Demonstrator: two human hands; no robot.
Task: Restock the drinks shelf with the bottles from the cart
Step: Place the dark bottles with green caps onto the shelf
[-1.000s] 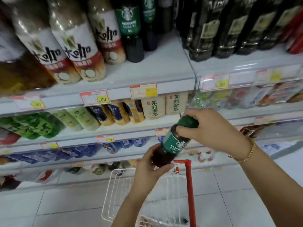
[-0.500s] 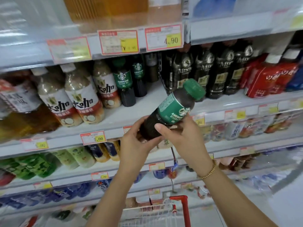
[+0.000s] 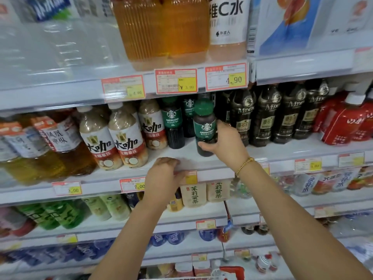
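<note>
Cart (image 3: 232,272) edge at bottom centre of frame: red handle corner plus a bit of white wire, rest cut off. Both forearms run up from bottom centre toward the shelves. Left hand (image 3: 164,174) lies palm-down, fingers curled over the front lip of the drinks shelf (image 3: 212,164), covering part of a price tag; nothing in it. Right hand (image 3: 224,142), gold bracelet (image 3: 244,165) on the wrist, is wrapped around the lower half of the Americano bottle (image 3: 204,122), thumb across the front below the label, fingers behind. Bottle is upright, dark liquid, green cap and green label, just right of centre frame, over the open patch of the shelf; can't tell whether its base touches the shelf since the hand hides it. Just left and slightly further back stand two matching green-label bottles (image 3: 173,126). Left of those, a row of milky coffee bottles (image 3: 123,138) with white-and-red labels, leaning in the wide-angle view. Right of the held bottle, a row of dark MDO-labelled bottles (image 3: 268,118), then red packs (image 3: 343,122) at the right edge. Shelf above carries amber drink bottles (image 3: 161,31) and price tags (image 3: 175,80) along its lip. Lower shelves: beige tea cartons (image 3: 193,194), green bottles lower left.
</note>
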